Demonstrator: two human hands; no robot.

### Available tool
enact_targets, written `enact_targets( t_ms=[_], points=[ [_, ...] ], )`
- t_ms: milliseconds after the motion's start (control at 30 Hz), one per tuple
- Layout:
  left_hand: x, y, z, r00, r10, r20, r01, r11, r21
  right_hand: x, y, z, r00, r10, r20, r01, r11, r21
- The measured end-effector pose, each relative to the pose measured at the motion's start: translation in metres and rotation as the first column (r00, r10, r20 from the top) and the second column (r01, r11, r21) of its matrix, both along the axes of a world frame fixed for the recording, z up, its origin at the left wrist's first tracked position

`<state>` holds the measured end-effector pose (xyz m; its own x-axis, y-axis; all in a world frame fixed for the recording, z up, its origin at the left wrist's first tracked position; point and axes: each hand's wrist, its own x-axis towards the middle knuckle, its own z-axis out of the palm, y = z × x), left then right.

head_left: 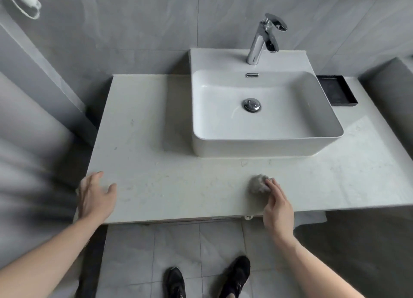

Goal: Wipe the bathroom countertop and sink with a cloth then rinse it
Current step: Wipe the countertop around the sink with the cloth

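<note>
Head view: a pale stone tabletop (156, 130) is shown from above, carrying a white vessel sink (263, 146) with a chrome faucet (261, 41) at its back and a black tray (344, 96) just beside its right wall. The cloth (258, 183), a small grey crumpled wad, is seen lying on the tabletop in front of the sink, near the front edge. It is pinched at its near right side by the fingertips of the right hand (278, 208), whose grip is closed on the fabric. The left hand (95, 197) is laid flat at the front left corner, its fingers spread and nothing held. The cloth is judged to be light, soft and easily deformed, possibly damp; it is best gathered under the palm so that broad contact is kept while wiping. Black shoes (235, 273) are visible on the tiled floor (134, 253) below.
</note>
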<state>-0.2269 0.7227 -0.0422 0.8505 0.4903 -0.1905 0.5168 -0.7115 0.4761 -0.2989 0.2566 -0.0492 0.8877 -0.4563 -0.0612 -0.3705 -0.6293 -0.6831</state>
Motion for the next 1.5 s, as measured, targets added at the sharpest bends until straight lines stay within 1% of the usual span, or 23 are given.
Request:
enact_targets(
  t_ms=[100,167,233,267,300,367,467,567,667,700,767,800,900,933,967,1000,1100,1133,1200,1267,1333,1400,1500],
  points=[
    [-0.002,0.032,-0.012,0.982,0.183,-0.049,-0.183,0.983,-0.012,0.004,-0.034,0.005,0.995,-0.095,-0.011,0.094,0.995,-0.04],
    [-0.002,0.039,-0.02,0.964,0.241,-0.115,-0.246,0.968,-0.039,0.004,-0.045,-0.001,0.993,-0.097,-0.065,0.092,0.993,-0.078],
    [-0.003,0.04,-0.031,0.947,0.266,-0.179,-0.271,0.962,-0.004,0.0,-0.038,-0.015,0.988,-0.026,-0.154,-0.001,0.985,-0.173],
    [-0.003,0.039,-0.036,0.941,0.289,-0.179,-0.287,0.957,0.037,-0.002,-0.028,-0.024,0.981,0.008,-0.192,-0.055,0.969,-0.241],
    [-0.003,0.036,-0.04,0.936,0.312,-0.161,-0.303,0.95,0.081,-0.006,-0.016,-0.032,0.977,0.024,-0.211,-0.087,0.952,-0.293],
    [-0.001,0.033,-0.047,0.933,0.345,-0.101,-0.33,0.934,0.138,-0.009,0.015,-0.041,0.976,0.039,-0.212,-0.109,0.939,-0.327],
    [-0.004,0.037,-0.051,0.926,0.355,-0.127,-0.331,0.927,0.179,-0.011,0.074,-0.04,0.967,0.144,-0.211,-0.204,0.933,-0.297],
    [-0.003,0.036,-0.048,0.944,0.326,-0.056,-0.311,0.931,0.193,-0.006,0.122,-0.036,0.938,0.297,-0.18,-0.331,0.921,-0.204],
    [-0.005,0.039,-0.054,0.944,0.327,-0.043,-0.31,0.925,0.222,0.008,0.131,-0.027,0.931,0.338,-0.138,-0.351,0.933,-0.082],
    [-0.005,0.039,-0.054,0.948,0.318,-0.031,-0.304,0.926,0.222,0.014,0.126,-0.025,0.927,0.355,-0.123,-0.366,0.927,-0.081],
    [-0.004,0.038,-0.053,0.945,0.326,-0.024,-0.313,0.924,0.221,0.024,0.114,-0.024,0.901,0.42,-0.114,-0.432,0.892,-0.131],
    [-0.003,0.038,-0.052,0.944,0.329,-0.031,-0.314,0.923,0.222,0.024,0.11,-0.026,0.878,0.459,-0.135,-0.476,0.867,-0.15],
    [-0.004,0.035,-0.047,0.941,0.337,-0.041,-0.321,0.922,0.216,0.012,0.098,-0.036,0.771,0.606,-0.194,-0.637,0.737,-0.229],
    [-0.005,0.035,-0.048,0.941,0.336,-0.034,-0.321,0.921,0.223,0.007,0.091,-0.04,0.744,0.636,-0.203,-0.667,0.7,-0.253],
    [-0.005,0.034,-0.048,0.943,0.332,-0.032,-0.316,0.919,0.235,0.006,0.081,-0.042,0.738,0.642,-0.207,-0.674,0.687,-0.27],
    [-0.005,0.035,-0.048,0.939,0.342,-0.038,-0.324,0.915,0.239,0.005,0.067,-0.045,0.752,0.626,-0.206,-0.659,0.698,-0.281],
    [-0.002,0.04,-0.055,0.936,0.352,-0.014,-0.34,0.913,0.227,0.004,0.021,-0.047,0.86,0.497,-0.116,-0.509,0.82,-0.262],
    [-0.004,0.046,-0.062,0.931,0.365,-0.012,-0.353,0.907,0.228,0.006,0.005,-0.048,0.88,0.465,-0.099,-0.473,0.839,-0.268],
    [-0.005,0.067,-0.087,0.917,0.399,-0.013,-0.387,0.896,0.217,0.014,-0.027,-0.047,0.922,0.373,-0.102,-0.386,0.88,-0.275],
    [-0.005,0.109,-0.141,0.923,0.385,-0.009,-0.379,0.911,0.163,0.03,-0.059,-0.042,0.969,0.209,-0.13,-0.239,0.928,-0.285],
    [-0.003,0.14,-0.181,0.935,0.356,0.0,-0.353,0.927,0.128,0.048,-0.086,-0.037,0.981,0.043,-0.187,-0.099,0.948,-0.302],
    [0.0,0.151,-0.197,0.933,0.358,0.018,-0.357,0.923,0.14,0.062,-0.098,-0.037,0.969,-0.056,-0.24,-0.022,0.95,-0.312],
    [-0.004,0.112,-0.151,0.916,0.401,-0.012,-0.393,0.902,0.178,0.075,-0.077,-0.042,0.957,-0.144,-0.251,0.054,0.941,-0.333]
  ],
)
